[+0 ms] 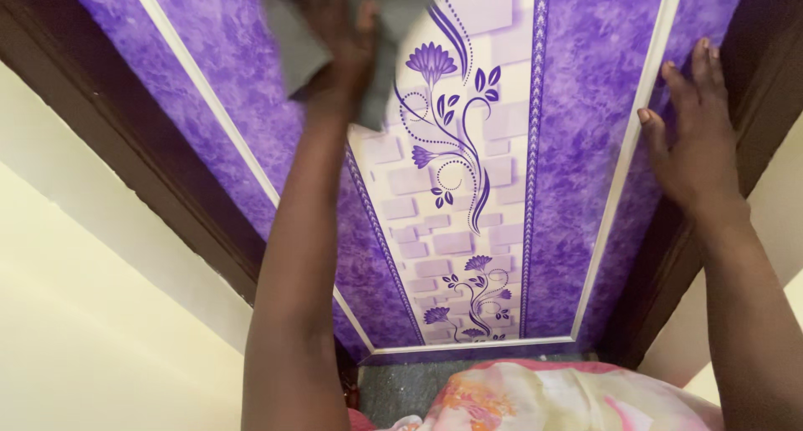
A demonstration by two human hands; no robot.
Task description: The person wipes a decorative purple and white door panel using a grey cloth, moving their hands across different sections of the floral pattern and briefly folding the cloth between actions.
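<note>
The upper part of the left hand (339, 42) ran close to the top edge of the picture, and its fingertips were buried in the grey cloth (368, 38), so their number could not be counted. What showed of the fingers was clenched around the cloth, pressing it flat against the purple door panel (577, 147). The cloth itself was cut off at the top; its full outline could not be made out. The left forearm crossed the panel lengthwise and hid a strip of the left purple field.

One cloth, one door and two hands were observed. The right hand (694, 138) lay spread and released, fingers straight, palm against the right side of the door where the white trim strip (627, 155) met the dark brown door frame (753, 80). It grasped nothing. Four fingers were visible there; the thumb could not be seen.

The door's centre strip carried a pale brick pattern with purple flower stems (456, 138); two flower groups were counted, one upper, one lower. Cream wall (92, 314) flanked the frame on the left. A pink flowered garment (535, 397) and grey floor showed at the bottom edge, hiding the door's foot.
</note>
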